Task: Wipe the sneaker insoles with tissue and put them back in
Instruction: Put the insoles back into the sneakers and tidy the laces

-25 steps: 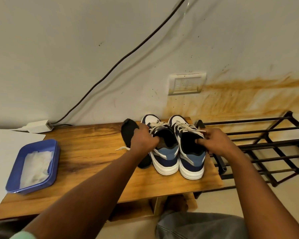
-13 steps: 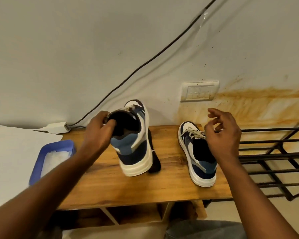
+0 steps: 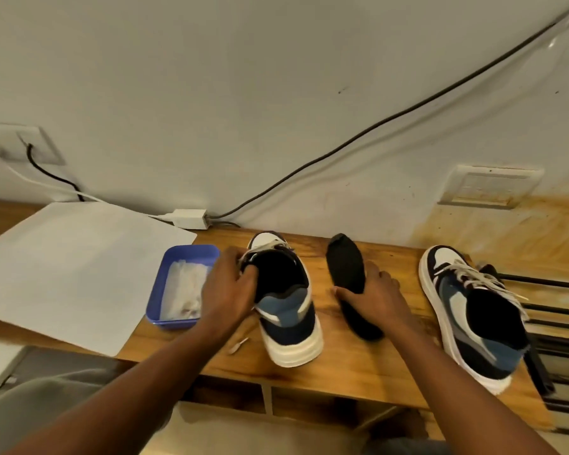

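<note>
The left hand gripped the collar of the left sneaker, thumb inside the opening. Just right of that sneaker, the black insole lay on the wooden bench; the right hand rested on it, fingers spread. The other sneaker stood farther right. The blue tissue tray sat left of the held sneaker.

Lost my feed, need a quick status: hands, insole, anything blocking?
Left hand grips sneaker collar. Right hand on loose black insole lying on table. Nothing between insole and sneaker.
</note>
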Available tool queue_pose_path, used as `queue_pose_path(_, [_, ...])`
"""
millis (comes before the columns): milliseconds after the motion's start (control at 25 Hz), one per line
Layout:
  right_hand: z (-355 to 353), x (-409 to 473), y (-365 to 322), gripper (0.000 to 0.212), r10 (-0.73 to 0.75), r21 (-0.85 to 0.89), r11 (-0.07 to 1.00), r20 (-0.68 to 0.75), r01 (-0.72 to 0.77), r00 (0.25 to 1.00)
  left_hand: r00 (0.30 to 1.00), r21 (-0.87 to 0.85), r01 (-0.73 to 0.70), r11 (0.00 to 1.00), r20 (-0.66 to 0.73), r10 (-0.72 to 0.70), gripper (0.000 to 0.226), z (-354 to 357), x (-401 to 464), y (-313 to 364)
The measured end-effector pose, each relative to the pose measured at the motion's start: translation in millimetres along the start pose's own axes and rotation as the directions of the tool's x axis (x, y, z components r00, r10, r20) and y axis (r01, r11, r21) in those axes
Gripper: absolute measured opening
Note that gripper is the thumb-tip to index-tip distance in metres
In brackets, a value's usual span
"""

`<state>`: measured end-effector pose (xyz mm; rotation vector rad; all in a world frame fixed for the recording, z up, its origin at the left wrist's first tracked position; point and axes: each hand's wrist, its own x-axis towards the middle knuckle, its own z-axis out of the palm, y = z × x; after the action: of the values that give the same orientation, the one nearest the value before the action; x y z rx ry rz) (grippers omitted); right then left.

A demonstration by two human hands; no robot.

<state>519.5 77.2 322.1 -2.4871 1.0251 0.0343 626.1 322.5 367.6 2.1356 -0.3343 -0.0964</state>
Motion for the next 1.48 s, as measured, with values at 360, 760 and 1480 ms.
queue_pose_path(360, [-19,-15,38,0.094,0.041,-0.337,0.941,0.216,0.035,0.976,0.942,0.052,-0.045,0.998,0.335,0.026,0.057,28,-18,-8])
queue_pose_path(760, [-9,-17,25,0.09,-0.048,-0.187,0.981,0.05,0.056,0.998,0.756,0.46,-0.653,0.602,0.346,0.556,0.059,26,-13,21])
queue_pose_path(1480, [-55,-58,27,0.046,-0.056,0.4,0.911,-0.112,0.097,0.992,0.828,0.19,-0.474,0.86,0.428,0.361,0.061,14,22,20])
